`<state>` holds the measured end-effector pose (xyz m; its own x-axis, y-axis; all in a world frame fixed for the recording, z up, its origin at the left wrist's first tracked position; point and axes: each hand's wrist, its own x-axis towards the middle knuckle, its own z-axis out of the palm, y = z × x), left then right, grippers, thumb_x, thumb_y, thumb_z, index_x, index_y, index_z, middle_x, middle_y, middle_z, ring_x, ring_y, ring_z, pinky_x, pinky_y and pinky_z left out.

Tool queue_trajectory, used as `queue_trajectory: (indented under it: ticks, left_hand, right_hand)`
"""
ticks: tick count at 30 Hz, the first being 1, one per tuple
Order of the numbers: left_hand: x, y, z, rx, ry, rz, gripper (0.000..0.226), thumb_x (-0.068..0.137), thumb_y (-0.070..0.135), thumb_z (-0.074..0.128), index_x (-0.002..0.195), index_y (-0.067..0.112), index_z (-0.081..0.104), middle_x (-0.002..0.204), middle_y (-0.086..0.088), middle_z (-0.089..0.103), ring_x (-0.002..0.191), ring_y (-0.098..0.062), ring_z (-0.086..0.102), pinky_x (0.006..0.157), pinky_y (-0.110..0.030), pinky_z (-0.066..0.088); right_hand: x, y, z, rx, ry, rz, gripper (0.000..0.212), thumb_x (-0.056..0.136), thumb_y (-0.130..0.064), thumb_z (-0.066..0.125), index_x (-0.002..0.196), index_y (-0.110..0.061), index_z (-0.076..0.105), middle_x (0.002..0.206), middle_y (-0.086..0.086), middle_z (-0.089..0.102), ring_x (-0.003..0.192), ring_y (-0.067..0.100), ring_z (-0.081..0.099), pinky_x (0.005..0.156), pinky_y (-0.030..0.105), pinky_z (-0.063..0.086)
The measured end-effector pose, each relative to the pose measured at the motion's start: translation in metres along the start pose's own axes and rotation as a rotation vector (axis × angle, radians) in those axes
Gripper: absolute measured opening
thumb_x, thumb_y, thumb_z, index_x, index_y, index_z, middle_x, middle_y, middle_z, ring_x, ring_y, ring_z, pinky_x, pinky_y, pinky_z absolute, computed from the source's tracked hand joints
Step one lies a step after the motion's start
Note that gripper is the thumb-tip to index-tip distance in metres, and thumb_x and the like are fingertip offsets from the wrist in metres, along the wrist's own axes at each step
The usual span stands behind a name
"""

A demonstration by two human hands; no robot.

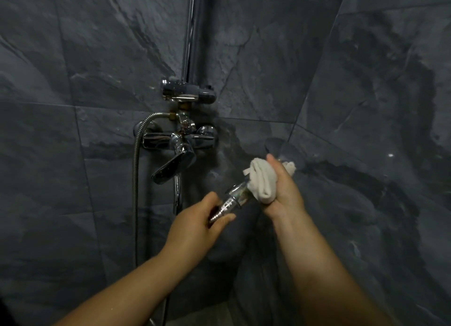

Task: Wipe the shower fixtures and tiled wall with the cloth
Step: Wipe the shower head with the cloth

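Observation:
My left hand (203, 222) grips the chrome hand shower handle (229, 202) low in the middle of the head view. My right hand (284, 191) holds a white cloth (262, 179) wrapped around the upper part of that hand shower, hiding its head. The chrome mixer tap (179, 144) with its lever (173, 167) sits on the dark tiled wall (97, 81) to the upper left of my hands. A chrome riser pipe (189, 32) climbs from a bracket (189, 91) above the tap.
A flexible metal hose (135, 179) loops from the tap down the wall on the left. A second tiled wall (378, 106) meets the first at a corner on the right, with wet streaks on it.

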<state>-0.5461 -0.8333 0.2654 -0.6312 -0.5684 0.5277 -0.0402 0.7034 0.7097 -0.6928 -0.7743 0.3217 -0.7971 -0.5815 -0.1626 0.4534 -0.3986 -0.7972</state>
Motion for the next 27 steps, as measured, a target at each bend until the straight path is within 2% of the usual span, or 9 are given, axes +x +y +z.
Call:
queue_trajectory:
  ticks: [3,7,9,12,16,20,23,25,27]
  left_hand:
    - [-0.002,-0.012,-0.002,-0.087,-0.107,-0.062,0.024,0.076,0.043,0.060,0.076,0.026,0.044,0.066,0.006,0.053,0.060,-0.004,0.049,0.057,-0.019,0.038]
    - [0.015,0.002,-0.013,-0.642,-0.470,-0.552,0.016,0.094,0.028,0.048,0.098,0.013,0.052,0.085,-0.008,0.067,0.068,-0.016,0.060,0.064,-0.023,0.047]
    - [0.027,0.008,-0.013,-0.801,-0.544,-0.691,0.047,0.095,0.047,0.033,0.102,0.008,0.060,0.087,-0.015,0.068,0.070,-0.025,0.064,0.069,-0.030,0.049]
    - [0.033,0.013,-0.003,-0.733,-0.505,-0.652,0.071,0.084,0.069,0.026,0.093,0.010,0.063,0.069,-0.010,0.062,0.054,-0.021,0.055,0.052,-0.027,0.047]
    - [0.026,0.006,0.001,-0.540,-0.286,-0.585,0.048,0.091,0.058,0.033,0.076,0.019,0.056,0.060,-0.004,0.056,0.036,-0.009,0.040,0.044,-0.018,0.027]
    - [0.026,-0.003,-0.014,-0.344,-0.176,-0.520,0.046,0.095,0.051,0.033,0.076,0.016,0.056,0.060,-0.004,0.056,0.035,-0.008,0.039,0.039,-0.018,0.027]
    - [0.025,-0.002,-0.019,-0.184,-0.156,-0.446,0.046,0.095,0.049,0.034,0.076,0.015,0.058,0.057,-0.001,0.057,0.038,-0.006,0.045,0.038,-0.017,0.031]
    - [0.025,-0.002,-0.015,-0.113,-0.146,-0.391,0.047,0.094,0.050,0.036,0.073,0.015,0.057,0.055,0.002,0.058,0.043,-0.004,0.049,0.045,-0.020,0.035]
    - [0.025,-0.002,-0.009,-0.033,-0.118,-0.330,0.049,0.093,0.051,0.038,0.068,0.013,0.055,0.054,0.002,0.056,0.054,-0.008,0.053,0.054,-0.025,0.036]
  right_hand:
    - [-0.003,0.005,-0.003,-0.043,-0.019,-0.043,0.061,0.060,-0.029,0.080,0.110,0.001,0.062,0.098,0.016,0.068,0.084,0.025,0.068,0.071,0.037,0.057]
    - [-0.005,0.012,-0.006,-0.201,-0.011,-0.192,0.021,0.082,-0.022,0.070,0.089,-0.003,0.068,0.088,0.016,0.070,0.084,0.029,0.067,0.079,0.042,0.055]
    - [-0.007,0.013,-0.003,-0.277,-0.031,-0.239,0.023,0.084,-0.025,0.068,0.090,-0.002,0.068,0.083,0.012,0.072,0.076,0.023,0.069,0.070,0.033,0.057]
    - [-0.009,0.012,0.001,-0.404,-0.099,-0.247,0.019,0.086,-0.025,0.065,0.089,-0.006,0.067,0.075,0.004,0.073,0.069,0.012,0.070,0.059,0.022,0.055]
    - [-0.010,0.002,-0.013,-0.650,-0.165,-0.254,0.017,0.088,-0.023,0.064,0.081,-0.008,0.067,0.064,-0.004,0.070,0.059,0.004,0.066,0.052,0.016,0.049]
    - [-0.002,-0.015,-0.040,-0.585,0.108,-0.414,0.032,0.084,-0.025,0.069,0.100,0.003,0.062,0.083,0.012,0.068,0.058,0.008,0.064,0.048,0.019,0.047]
    - [-0.004,-0.035,-0.037,-0.469,0.316,-0.656,0.034,0.079,-0.028,0.073,0.101,-0.013,0.051,0.098,0.007,0.062,0.073,0.010,0.061,0.064,0.029,0.052]
    - [-0.009,-0.037,-0.018,-0.645,0.212,-0.859,0.033,0.075,-0.026,0.077,0.097,-0.020,0.053,0.101,0.003,0.061,0.082,0.010,0.059,0.077,0.032,0.049]
    - [-0.015,-0.024,0.003,-1.012,-0.002,-1.018,0.042,0.072,-0.043,0.071,0.106,-0.019,0.063,0.114,0.000,0.061,0.104,0.015,0.056,0.096,0.032,0.042]
